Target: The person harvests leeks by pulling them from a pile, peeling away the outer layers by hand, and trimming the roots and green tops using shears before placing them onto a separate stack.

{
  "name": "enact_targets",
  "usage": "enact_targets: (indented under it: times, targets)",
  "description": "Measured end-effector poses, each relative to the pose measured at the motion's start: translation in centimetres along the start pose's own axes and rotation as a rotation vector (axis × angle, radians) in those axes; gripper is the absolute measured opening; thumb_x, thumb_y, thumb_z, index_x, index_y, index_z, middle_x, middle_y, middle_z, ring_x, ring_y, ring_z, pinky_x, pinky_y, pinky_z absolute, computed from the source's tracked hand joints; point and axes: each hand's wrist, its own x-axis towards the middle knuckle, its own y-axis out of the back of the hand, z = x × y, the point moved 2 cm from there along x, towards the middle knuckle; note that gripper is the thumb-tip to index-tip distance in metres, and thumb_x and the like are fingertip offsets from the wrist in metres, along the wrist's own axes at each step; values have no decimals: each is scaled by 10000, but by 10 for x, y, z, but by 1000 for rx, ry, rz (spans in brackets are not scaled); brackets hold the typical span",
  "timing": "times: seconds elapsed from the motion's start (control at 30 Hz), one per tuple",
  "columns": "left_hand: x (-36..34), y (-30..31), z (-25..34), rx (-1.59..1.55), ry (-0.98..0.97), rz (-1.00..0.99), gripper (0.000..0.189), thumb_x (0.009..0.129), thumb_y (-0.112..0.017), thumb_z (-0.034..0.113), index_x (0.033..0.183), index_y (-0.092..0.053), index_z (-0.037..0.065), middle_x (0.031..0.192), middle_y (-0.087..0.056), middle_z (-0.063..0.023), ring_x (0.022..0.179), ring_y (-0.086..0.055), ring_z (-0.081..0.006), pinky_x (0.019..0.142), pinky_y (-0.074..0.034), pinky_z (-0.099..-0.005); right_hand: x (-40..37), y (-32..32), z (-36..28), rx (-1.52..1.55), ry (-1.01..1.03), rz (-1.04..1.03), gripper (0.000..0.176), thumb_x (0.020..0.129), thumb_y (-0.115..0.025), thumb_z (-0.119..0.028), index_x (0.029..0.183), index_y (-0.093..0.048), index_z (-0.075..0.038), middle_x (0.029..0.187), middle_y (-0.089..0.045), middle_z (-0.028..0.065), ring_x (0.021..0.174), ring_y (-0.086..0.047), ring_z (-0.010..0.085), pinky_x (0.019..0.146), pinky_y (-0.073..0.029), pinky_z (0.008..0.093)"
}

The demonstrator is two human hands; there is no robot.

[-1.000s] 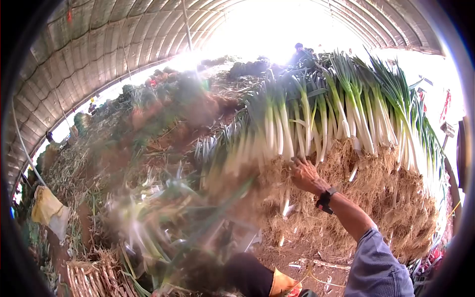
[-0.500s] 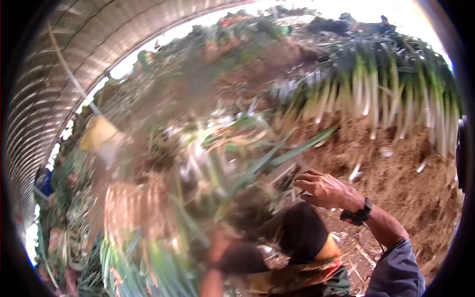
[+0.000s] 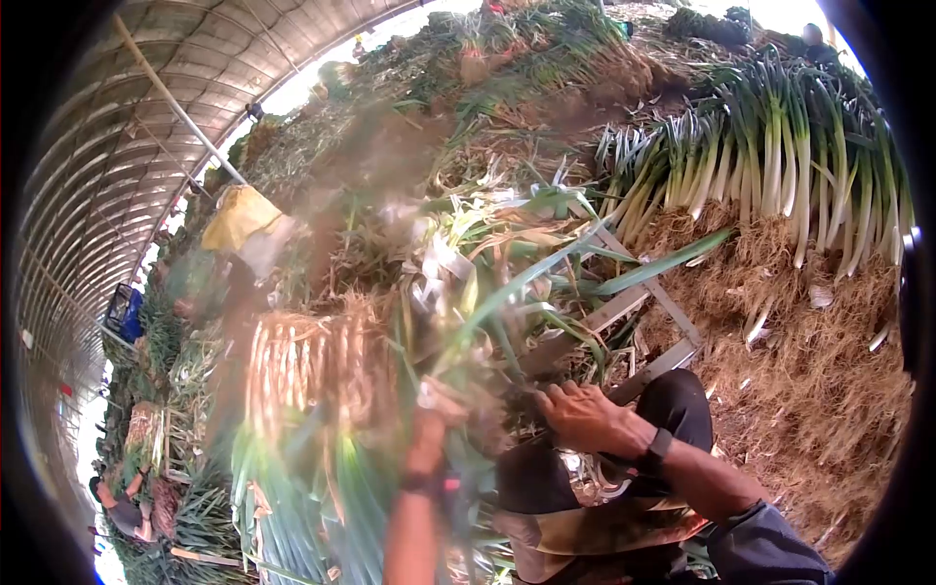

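Observation:
My right hand (image 3: pixel 587 417) is in front of my bent knee, its fingers curled closed; what they may hold is hidden. My left hand (image 3: pixel 434 417) is smeared by a blurred patch of the view, and its fingers do not show clearly. It is just right of a row of bundled leeks (image 3: pixel 292 380), whose rooty ends point away from me and green leaves toward me. Above and between both hands, a long green leaf (image 3: pixel 526 285) slants up to the right, across a heap of peeled leaves and stalks (image 3: pixel 444 258).
A metal frame (image 3: pixel 673 317) stands beyond my right hand. Many leeks (image 3: pixel 780 156) lie along the right, above a mound of brown roots (image 3: pixel 809 390). A yellow sack (image 3: pixel 239 216) is at left, a blue crate (image 3: pixel 124 312) farther off. Another person (image 3: pixel 127 512) is at lower left.
My right hand has moved left and down, closer to my left hand, and its fingers are more curled. The whole view has shifted and become sharper.

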Motion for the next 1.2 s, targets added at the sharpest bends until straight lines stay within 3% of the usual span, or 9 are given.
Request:
enact_targets:
  times: [0.13,0.23,0.37,0.5,0.67,0.73,0.87,1.07,1.2]
  targets:
    - [51,2,32,226,-126,124,350,1032,-500,326,1199,-644,53,1046,-678,-28,932,-628,-137,788,-510,-326,-4,-55,0,-102,-111,96,662,877,-682,-416,1380,-466,-42,972,-595,129,811,-625,286,652,-490,402]
    - [52,-23,213,88,-556,-15,498,1054,-425,468,1288,-646,88,1142,-700,-45,1025,-649,-162,889,-504,-342,-5,-74,-2,-156,-151,-1,813,889,-628,-578,1411,-430,13,1005,-596,139,879,-623,271,673,-458,391]
    - [107,-2,382,90,-680,126,807,891,-701,543,1469,-461,34,1261,-654,-178,1154,-626,-273,1001,-496,-478,0,-85,3,-169,-198,-88,940,867,-586,-702,1366,-426,79,1043,-611,185,939,-619,320,758,-470,428]
    - [96,4,401,311,-698,196,1096,777,-818,537,1578,-266,32,1351,-593,-256,1214,-604,-368,1058,-456,-564,3,-94,4,-23,-277,-173,993,874,-561,-720,1386,-388,113,1051,-623,253,996,-625,399,864,-467,513]
    - [112,59,256,475,-510,202,700,874,-765,417,1407,-539,23,1171,-676,-120,966,-658,-190,811,-528,-364,5,-73,2,135,-291,-181,1020,843,-649,-659,1436,-343,112,1101,-631,298,1058,-618,449,944,-456,526]
    - [73,61,194,410,-268,260,434,908,-708,422,1106,-709,36,951,-722,-72,829,-655,-188,733,-522,-370,7,-64,2,163,-288,-146,997,821,-716,-592,1434,-358,108,1093,-635,296,1064,-618,451,959,-460,515]
    - [34,85,20,784,-191,402,457,945,-608,460,767,-743,61,752,-708,-122,745,-663,-248,705,-495,-401,10,-67,15,223,-211,-199,930,776,-796,-527,1366,-435,96,1052,-641,280,981,-648,439,898,-509,497]
    - [-47,62,-67,1161,-199,482,465,813,-797,245,1200,-630,51,1304,-574,-169,1183,-567,-365,981,-469,-472,15,-51,12,63,-129,-253,902,772,-790,-353,1435,-376,96,1106,-622,270,1030,-630,399,903,-519,460]
    - [-51,59,-59,1390,-116,568,651,801,-802,243,1334,-498,26,1381,-504,-192,1250,-507,-396,1032,-417,-527,10,-72,16,-91,-76,-166,722,829,-671,-200,1414,-413,135,1037,-653,271,957,-655,390,854,-516,449]
